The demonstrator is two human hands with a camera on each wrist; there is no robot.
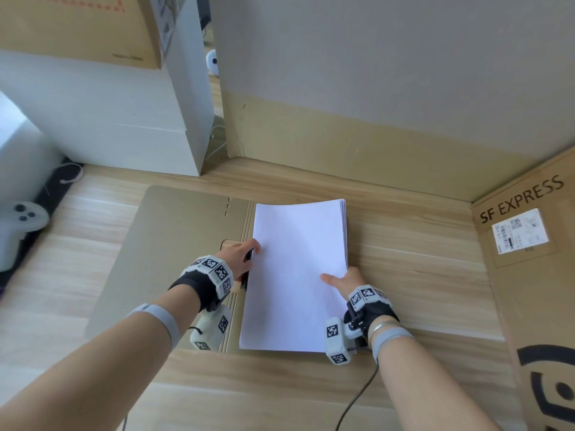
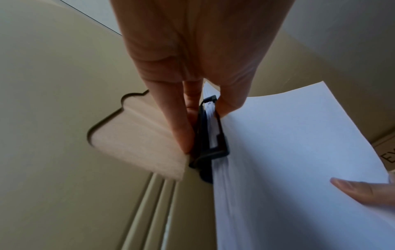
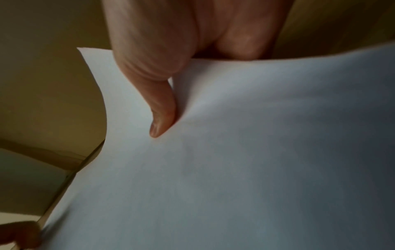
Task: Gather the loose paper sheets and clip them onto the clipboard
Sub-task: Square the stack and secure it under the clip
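Observation:
A thick stack of white paper sheets [image 1: 298, 269] lies in the middle of the head view. Its left long edge sits in the jaws of a black clip [image 2: 210, 135]. The clip belongs to a pale wooden clipboard [image 2: 136, 140], which is mostly hidden under the sheets. My left hand [image 1: 241, 256] pinches the clip, thumb on one side and fingers on the other. My right hand [image 1: 345, 279] grips the stack's right edge near the lower corner. Its thumb [image 3: 162, 110] lies on top of the paper stack [image 3: 235, 169] and its fingers are hidden underneath.
Everything rests on a flat cardboard sheet [image 1: 174, 244] over a wood-grain surface. A brown SF EXPRESS box [image 1: 529, 275] stands close on the right and white boxes [image 1: 109, 119] at the back left. A white controller [image 1: 21, 219] lies far left. A cable [image 1: 357, 399] trails from my right wrist.

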